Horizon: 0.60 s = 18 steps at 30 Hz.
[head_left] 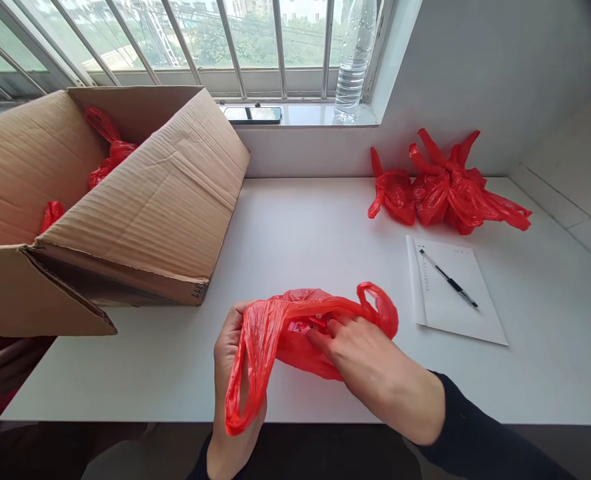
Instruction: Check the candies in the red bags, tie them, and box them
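A thin red plastic bag point(303, 360) with loop handles is held just above the white table's front part. My left hand point(228, 360) is closed on its left side, and one handle loop hangs over that wrist. Into the bag's mouth reaches my right hand point(363, 347). Its fingers are bent, and their tips are hidden among small red-and-white printed items point(305, 325) inside. Whatever those fingers hold cannot be made out. The other handle loop point(378, 303) stands up beyond my right hand.
At left, an open cardboard box point(150, 200) contains red bags point(113, 157). Tied red bags point(450, 187) lie at back right, behind a paper pad point(458, 313) with a pen point(448, 279). The windowsill bears a phone point(253, 115) and water bottle point(353, 73). Another person's hand point(8, 373) shows lower left.
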Tool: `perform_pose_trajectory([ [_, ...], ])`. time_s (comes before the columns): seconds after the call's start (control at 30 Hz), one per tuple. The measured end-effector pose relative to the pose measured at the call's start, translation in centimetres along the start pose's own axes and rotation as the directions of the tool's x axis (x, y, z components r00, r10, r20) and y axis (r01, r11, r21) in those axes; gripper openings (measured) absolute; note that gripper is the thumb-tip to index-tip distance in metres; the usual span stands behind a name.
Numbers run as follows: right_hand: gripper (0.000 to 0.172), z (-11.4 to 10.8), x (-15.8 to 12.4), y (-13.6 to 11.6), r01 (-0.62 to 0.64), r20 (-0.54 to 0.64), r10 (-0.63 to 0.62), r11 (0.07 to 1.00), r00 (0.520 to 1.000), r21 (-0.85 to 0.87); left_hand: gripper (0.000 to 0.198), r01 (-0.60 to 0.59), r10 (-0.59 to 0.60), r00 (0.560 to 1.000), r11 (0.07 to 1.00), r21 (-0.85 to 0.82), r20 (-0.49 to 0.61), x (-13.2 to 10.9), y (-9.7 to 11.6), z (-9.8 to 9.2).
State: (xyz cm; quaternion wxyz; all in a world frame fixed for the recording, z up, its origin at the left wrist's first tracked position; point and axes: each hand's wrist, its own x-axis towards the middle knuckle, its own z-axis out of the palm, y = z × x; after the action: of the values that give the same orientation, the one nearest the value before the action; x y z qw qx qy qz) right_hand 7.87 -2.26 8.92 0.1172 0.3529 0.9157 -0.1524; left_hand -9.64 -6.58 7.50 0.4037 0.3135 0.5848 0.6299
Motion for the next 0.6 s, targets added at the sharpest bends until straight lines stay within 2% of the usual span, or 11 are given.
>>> perform_pose_trajectory([
  [0.1,0.05,-0.6,-0.2,0.1,-0.06,0.061,0.061,0.998,0.996,-0.016,0.026,-0.036,0.036,0.999,0.999,-0.015,-0.023,-0.1,0.3,0.0],
  [0.17,0.046,-0.9,0.0,0.5,-0.127,0.077,0.127,0.992,0.989,-0.013,0.026,-0.029,0.03,1.0,0.999,-0.013,0.005,-0.3,0.4,0.0],
  [0.27,0.036,-1.0,0.2,1.4,-0.162,0.042,0.162,0.987,0.986,0.001,0.023,0.006,-0.006,0.997,1.0,0.003,0.076,-0.7,0.5,0.0],
  [0.37,0.033,-0.8,-0.4,2.0,-0.163,-0.029,0.164,0.986,0.986,0.037,0.026,-0.015,0.016,0.992,1.0,-0.011,0.122,-0.9,0.6,0.2],
  [0.47,0.035,-0.7,-1.4,2.6,-0.203,-0.07,0.202,0.979,0.977,-0.003,0.033,-0.026,0.032,0.993,0.998,-0.056,0.117,-0.8,1.1,0.6],
  [0.53,0.038,-0.7,-1.8,2.9,-0.22,-0.067,0.218,0.975,0.974,-0.036,0.034,0.005,0.003,0.994,0.998,-0.069,0.108,-0.6,1.5,0.9],
  [0.6,0.038,-0.5,-1.8,3.3,-0.184,-0.083,0.184,0.983,0.979,0.003,0.03,0.04,-0.033,0.993,0.997,-0.062,0.117,-0.6,2.0,1.3],
])
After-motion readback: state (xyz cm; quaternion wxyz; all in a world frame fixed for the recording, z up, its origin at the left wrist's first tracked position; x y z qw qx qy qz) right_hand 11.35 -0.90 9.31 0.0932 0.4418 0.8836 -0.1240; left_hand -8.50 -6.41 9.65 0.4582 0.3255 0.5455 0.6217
